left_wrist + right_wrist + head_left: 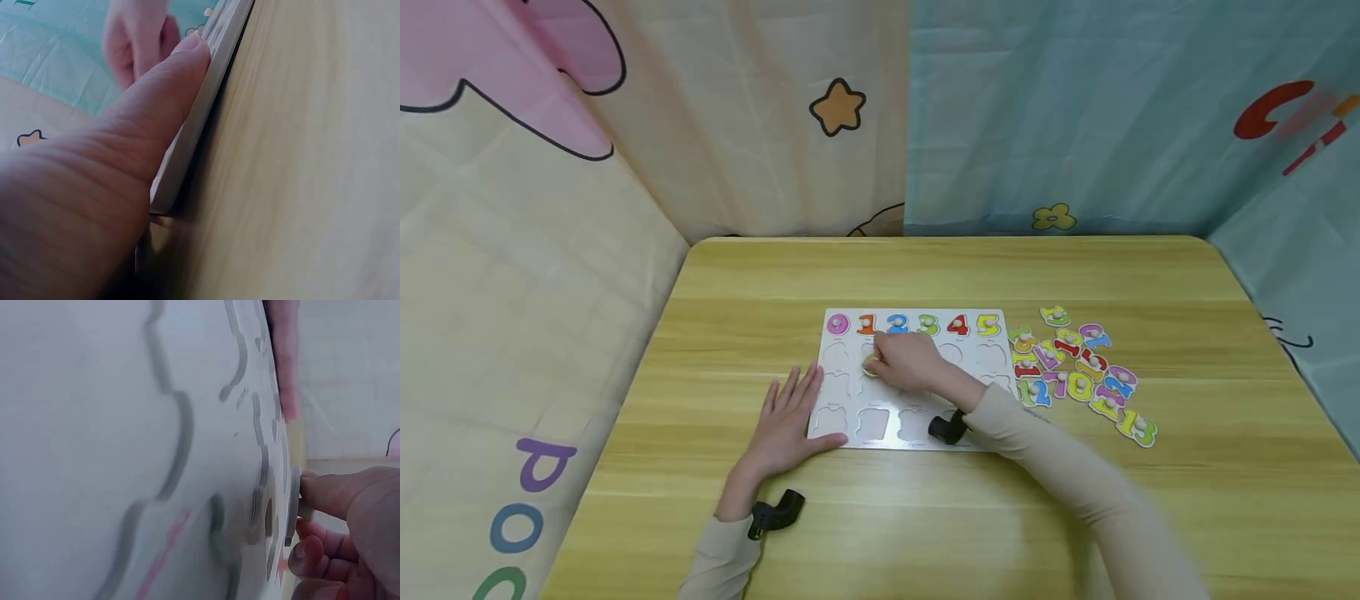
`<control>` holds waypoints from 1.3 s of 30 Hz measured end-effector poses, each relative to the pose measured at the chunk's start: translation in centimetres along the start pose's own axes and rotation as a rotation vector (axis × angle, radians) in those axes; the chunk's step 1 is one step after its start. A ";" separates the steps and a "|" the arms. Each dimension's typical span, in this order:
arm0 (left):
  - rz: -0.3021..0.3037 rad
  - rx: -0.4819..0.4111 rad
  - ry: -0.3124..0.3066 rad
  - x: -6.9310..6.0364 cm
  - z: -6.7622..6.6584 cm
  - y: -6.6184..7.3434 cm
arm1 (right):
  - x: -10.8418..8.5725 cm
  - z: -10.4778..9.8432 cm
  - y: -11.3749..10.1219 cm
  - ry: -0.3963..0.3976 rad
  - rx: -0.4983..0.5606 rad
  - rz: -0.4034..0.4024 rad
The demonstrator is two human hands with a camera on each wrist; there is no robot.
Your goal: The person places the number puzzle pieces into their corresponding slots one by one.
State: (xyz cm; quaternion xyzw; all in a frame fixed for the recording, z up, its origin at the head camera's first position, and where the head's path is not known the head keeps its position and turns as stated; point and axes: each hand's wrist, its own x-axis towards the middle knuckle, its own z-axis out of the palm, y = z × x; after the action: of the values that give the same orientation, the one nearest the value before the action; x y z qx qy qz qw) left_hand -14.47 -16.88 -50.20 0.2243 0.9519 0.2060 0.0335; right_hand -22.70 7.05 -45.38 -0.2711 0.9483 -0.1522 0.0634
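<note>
A white number puzzle board [895,425] lies on the table, with pegged number pieces 0 to 5 seated along its top row and shaped recesses below. My left hand [786,421] rests on the board's left edge, fingers spread, its thumb on the lower left corner. In the left wrist view that thumb [169,81] presses against the board's edge. My right hand [910,360] pinches a small puzzle piece [871,365] by its knob over the second row, near the left. Edge-on in the right wrist view, the piece [292,506] is close to the board's surface; its number is hidden.
Several loose number pieces [1080,385] lie in a cluster right of the board, some overlapping its right edge. A 13 piece [1138,427] is the nearest of them. Wood-grain table [760,283] surrounds the board, and printed curtains [1045,125] hang behind it.
</note>
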 end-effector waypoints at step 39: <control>-0.018 0.015 -0.043 0.1 -0.6 0.4 | 6.2 1.7 -3.4 -0.145 -0.065 -0.008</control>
State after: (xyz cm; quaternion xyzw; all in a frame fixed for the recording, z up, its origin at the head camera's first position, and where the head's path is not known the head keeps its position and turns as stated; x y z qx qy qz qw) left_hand -14.47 -16.76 -49.50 0.2204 0.9545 0.1935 0.0543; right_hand -25.85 0.55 -46.12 -0.2870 0.9447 -0.1014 0.1222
